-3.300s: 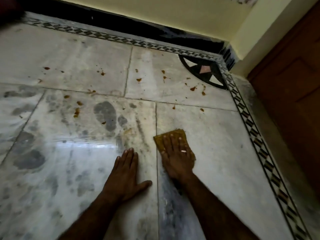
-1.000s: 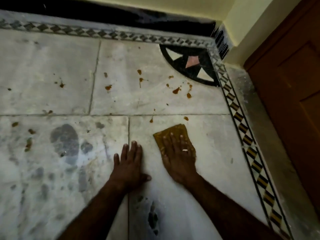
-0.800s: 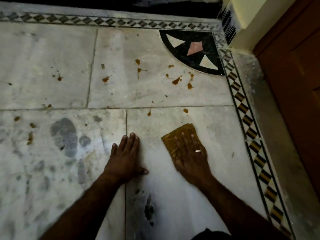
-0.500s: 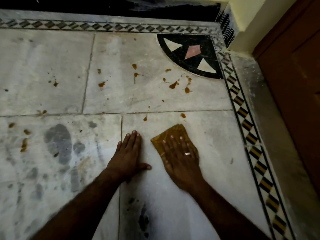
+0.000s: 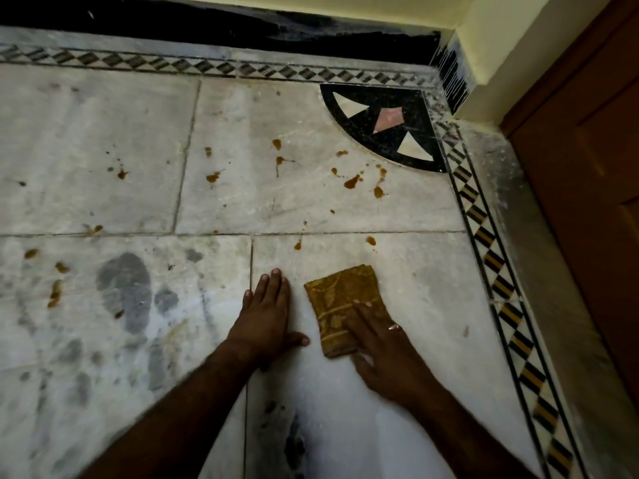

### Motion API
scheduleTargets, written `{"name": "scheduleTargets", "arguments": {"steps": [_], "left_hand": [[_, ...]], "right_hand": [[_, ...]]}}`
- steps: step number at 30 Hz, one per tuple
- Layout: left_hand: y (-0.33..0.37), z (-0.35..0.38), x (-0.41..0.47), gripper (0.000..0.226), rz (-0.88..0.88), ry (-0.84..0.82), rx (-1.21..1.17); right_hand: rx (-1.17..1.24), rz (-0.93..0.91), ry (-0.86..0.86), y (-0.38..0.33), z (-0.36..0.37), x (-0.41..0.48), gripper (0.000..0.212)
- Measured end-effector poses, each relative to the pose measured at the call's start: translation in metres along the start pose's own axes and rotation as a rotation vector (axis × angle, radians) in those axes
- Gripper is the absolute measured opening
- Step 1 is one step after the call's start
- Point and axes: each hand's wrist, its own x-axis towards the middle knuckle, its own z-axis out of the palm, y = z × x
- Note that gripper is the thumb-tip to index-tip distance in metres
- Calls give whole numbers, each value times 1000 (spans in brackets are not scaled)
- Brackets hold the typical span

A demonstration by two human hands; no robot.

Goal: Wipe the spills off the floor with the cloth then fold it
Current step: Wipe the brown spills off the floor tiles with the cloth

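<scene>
- The left hand lies flat, palm down, fingers close together and pointing away, thumb sticking out to the side.
- The right hand is flat too, palm down, fingers stretched forward.
- A ring sits on one right finger.
- Both bare arms reach forward.
</scene>
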Motion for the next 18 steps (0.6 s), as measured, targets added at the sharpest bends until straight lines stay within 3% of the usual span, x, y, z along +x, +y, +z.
{"name": "scheduleTargets", "arguments": {"steps": [3, 5, 7, 10, 11, 18], "left_hand": [[7, -1, -2, 114, 33, 13, -9], [12, -4, -4, 107, 97, 38, -40], [17, -6, -4, 103, 133, 40, -73], [25, -8, -2, 100, 121, 15, -104], [26, -9, -1, 98, 117, 23, -108], [29, 0, -6, 81, 154, 91, -64]], "right_hand": [[-8, -7, 131, 6, -9, 19, 30], [7, 15, 190, -4, -29, 36, 26], [-5, 34, 90, -12, -46, 44, 39], [-158, 15, -286, -17, -43, 31, 76], [-200, 6, -311, -15, -36, 26, 81], [-226, -71, 12, -22, -33, 25, 40]]}}
